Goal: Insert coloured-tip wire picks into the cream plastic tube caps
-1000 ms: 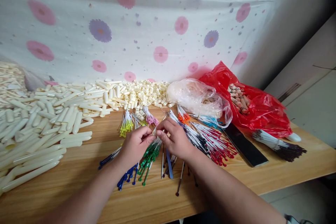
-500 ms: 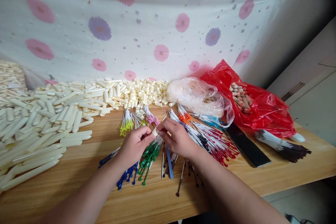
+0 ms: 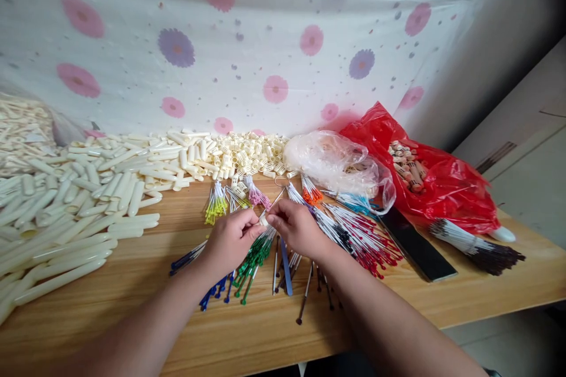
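Note:
My left hand point(image 3: 232, 240) is closed, with thumb and fingertips pinching a small cream-coloured plastic piece point(image 3: 263, 220). From the other side my right hand point(image 3: 297, 227) closes its fingertips on the same piece, which is mostly covered by the fingers. Both hands hover over bundles of thin white sticks with coloured tips. Green-tipped sticks point(image 3: 253, 259) lie just below the hands, and blue-tipped sticks point(image 3: 216, 290) partly under the left wrist. Red-tipped sticks point(image 3: 375, 247) spread out to the right. Yellow-tipped sticks point(image 3: 216, 203) and pink-tipped sticks point(image 3: 256, 193) lie behind.
Cream tubes point(image 3: 79, 206) are heaped on the left of the wooden table point(image 3: 177, 330), with short slotted pieces point(image 3: 252, 150) at the back. A clear plastic bag point(image 3: 336, 159), a red bag point(image 3: 460, 188), a black strip point(image 3: 418, 244) and dark-tipped sticks point(image 3: 480, 247) occupy the right.
The view has shifted slightly, moving the background to the right. Both hands stay together at the small cream piece, with the fingertips slightly repositioned around it.

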`<state>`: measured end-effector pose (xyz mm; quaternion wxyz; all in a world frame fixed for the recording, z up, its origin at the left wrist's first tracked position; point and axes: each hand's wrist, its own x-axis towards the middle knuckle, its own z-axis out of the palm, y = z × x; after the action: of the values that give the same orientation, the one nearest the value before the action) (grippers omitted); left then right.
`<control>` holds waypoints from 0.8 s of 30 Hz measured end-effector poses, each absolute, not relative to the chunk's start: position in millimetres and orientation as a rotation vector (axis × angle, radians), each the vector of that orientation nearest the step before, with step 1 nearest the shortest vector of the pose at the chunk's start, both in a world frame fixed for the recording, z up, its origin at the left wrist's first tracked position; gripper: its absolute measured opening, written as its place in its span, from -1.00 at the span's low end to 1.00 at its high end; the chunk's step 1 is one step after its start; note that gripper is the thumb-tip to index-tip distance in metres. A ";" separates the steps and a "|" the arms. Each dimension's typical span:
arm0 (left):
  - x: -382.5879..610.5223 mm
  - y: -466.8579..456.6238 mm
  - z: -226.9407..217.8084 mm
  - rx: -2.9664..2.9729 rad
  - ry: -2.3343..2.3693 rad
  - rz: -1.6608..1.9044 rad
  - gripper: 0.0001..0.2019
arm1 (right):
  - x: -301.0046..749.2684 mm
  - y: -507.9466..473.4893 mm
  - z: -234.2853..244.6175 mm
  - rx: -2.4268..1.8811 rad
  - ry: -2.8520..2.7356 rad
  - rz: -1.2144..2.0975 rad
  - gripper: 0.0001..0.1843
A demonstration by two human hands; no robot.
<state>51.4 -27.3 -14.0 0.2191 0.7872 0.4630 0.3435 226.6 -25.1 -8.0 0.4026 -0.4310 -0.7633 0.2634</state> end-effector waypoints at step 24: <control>51.4 -19.7 -18.8 2.418 1.301 0.935 -0.65 | 222.7 -31.4 -1.5 -1.147 -1.969 0.446 -0.89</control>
<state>51.4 -19.7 -18.8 0.1203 0.8275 0.4452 0.3201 222.7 -31.4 -1.5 0.3984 -0.4530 -0.7778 0.1763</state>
